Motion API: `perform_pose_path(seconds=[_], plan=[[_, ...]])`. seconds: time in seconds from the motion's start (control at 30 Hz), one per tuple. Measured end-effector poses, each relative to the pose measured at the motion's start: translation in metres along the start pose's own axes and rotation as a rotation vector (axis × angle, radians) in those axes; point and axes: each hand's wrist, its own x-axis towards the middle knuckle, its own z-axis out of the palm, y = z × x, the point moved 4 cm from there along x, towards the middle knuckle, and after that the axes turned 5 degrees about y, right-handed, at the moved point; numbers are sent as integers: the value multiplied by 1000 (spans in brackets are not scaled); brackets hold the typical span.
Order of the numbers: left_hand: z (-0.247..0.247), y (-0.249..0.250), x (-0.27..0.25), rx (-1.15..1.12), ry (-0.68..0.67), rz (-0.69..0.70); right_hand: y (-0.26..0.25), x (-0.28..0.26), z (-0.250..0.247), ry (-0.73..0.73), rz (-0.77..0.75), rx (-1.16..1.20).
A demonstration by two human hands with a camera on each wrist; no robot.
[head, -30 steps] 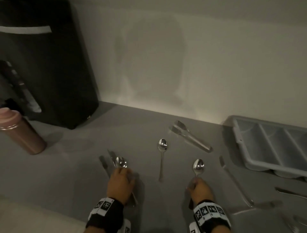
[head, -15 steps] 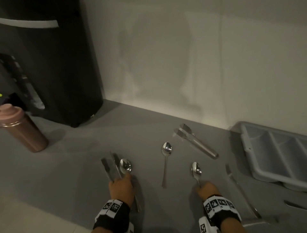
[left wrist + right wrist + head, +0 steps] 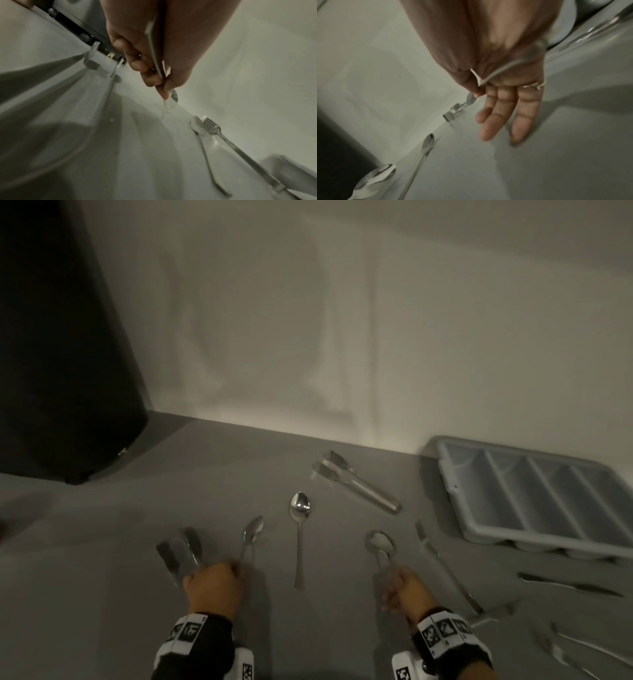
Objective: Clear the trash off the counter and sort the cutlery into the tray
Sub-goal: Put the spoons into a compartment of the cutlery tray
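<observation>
My left hand point(image 3: 214, 580) grips the handle of a steel spoon point(image 3: 253, 531), its bowl raised over the grey counter point(image 3: 102, 542); the left wrist view shows fingers curled round the handle point(image 3: 154, 47). Two knives point(image 3: 180, 553) lie blurred just left of that hand. In my right hand point(image 3: 399, 580), thumb and forefinger pinch a second spoon point(image 3: 378, 542), while the other fingers point(image 3: 489, 121) stay straight. A third spoon point(image 3: 299, 508) lies between the hands. The grey divided cutlery tray point(image 3: 452, 491) sits at the back right, with nothing visible in its compartments.
Steel tongs point(image 3: 356, 484) lie behind the spoons. A long knife point(image 3: 445, 566) and more cutlery point(image 3: 568, 585) lie on the right, near the tray. A tall black appliance point(image 3: 61, 337) stands at the back left against the pale wall.
Both hands have lifted their spoons off the counter. The left spoon now tilts right, away from the knives. The view has swung right, so the pink bottle is out of sight.
</observation>
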Motion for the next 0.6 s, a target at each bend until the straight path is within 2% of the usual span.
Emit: perform_pose_path(seconds=[0.07,0.13,0.2,0.3,0.4,0.5,0.6], plan=[[-9,15,1,-221,72,62,8,-8,-25,102,-74,-17],[-16,43,0,-448,86,135,18,-13,-55,228,-64,105],[-16,79,-2,-540,66,218,32,-17,-88,373,-53,200],[-5,148,-11,-585,4,328,59,-18,-132,486,-24,267],[13,226,-29,-615,-100,466,84,-16,-169,525,-29,318],[33,312,-53,-720,-205,495,104,-13,-210,550,-91,334],[58,400,-74,-783,-219,543,133,-9,-252,532,-137,330]])
